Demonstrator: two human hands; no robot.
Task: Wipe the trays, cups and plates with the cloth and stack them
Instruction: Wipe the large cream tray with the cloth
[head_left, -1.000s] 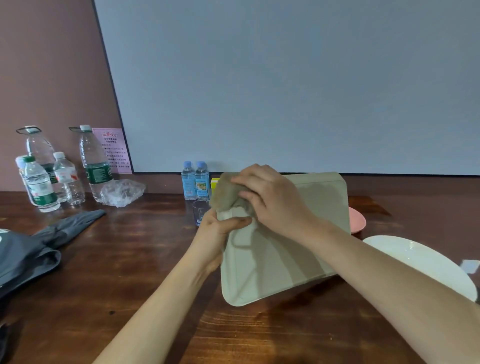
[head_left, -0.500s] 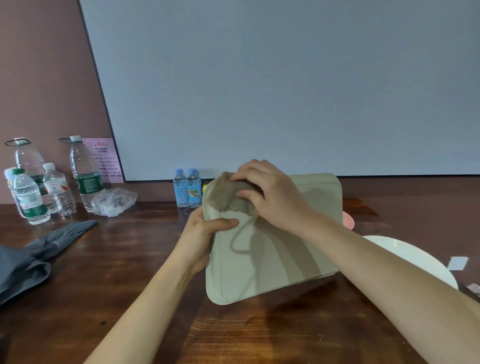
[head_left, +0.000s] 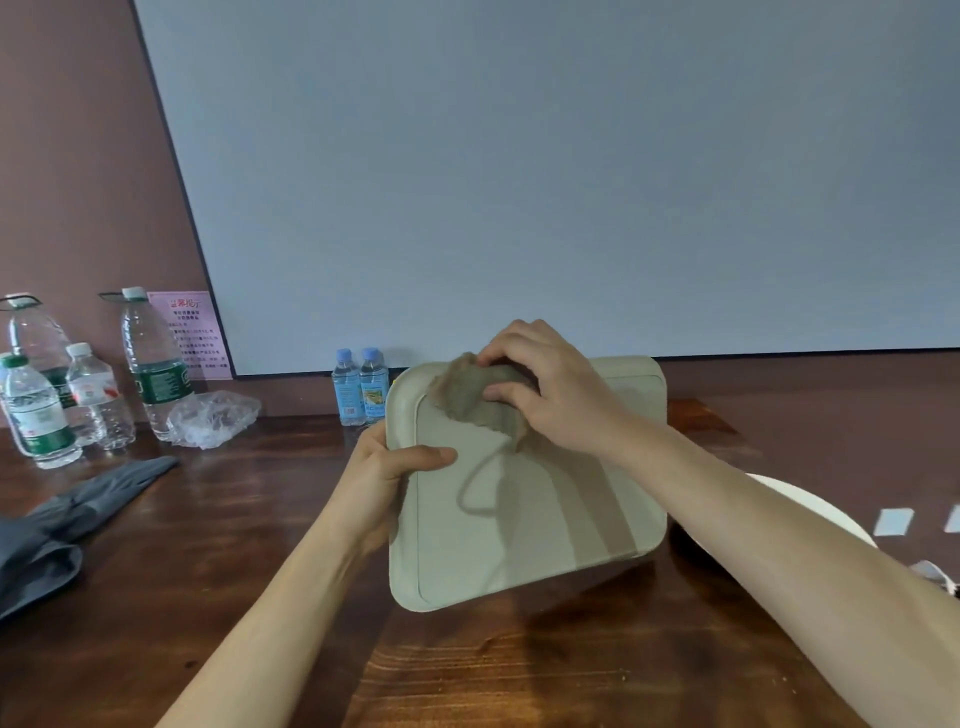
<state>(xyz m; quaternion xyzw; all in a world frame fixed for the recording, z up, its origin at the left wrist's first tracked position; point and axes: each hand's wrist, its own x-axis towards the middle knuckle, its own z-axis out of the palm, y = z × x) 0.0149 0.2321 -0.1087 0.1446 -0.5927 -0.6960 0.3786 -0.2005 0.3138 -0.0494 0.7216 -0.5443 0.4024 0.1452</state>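
Tray and cloth during wiping, head view. The beige tray is held tilted above the middle of the counter, its far edge raised and its inner face turned toward the camera. The left hand grips the tray's left rim, with the thumb lying across the inner face and the fingers hidden behind. The right hand reaches over from the right with its fingers curled around a bunched brown cloth, which it presses against the tray's upper left area. Apart from the cloth, the tray's face is bare. A white plate lies on the counter toward the right edge, largely covered by the right forearm. Two small blue-capped bottles stand at the far edge, just behind the tray's upper left corner. Larger clear water bottles cluster toward the far left corner beside crumpled plastic film, and a grey garment lies along the left edge.
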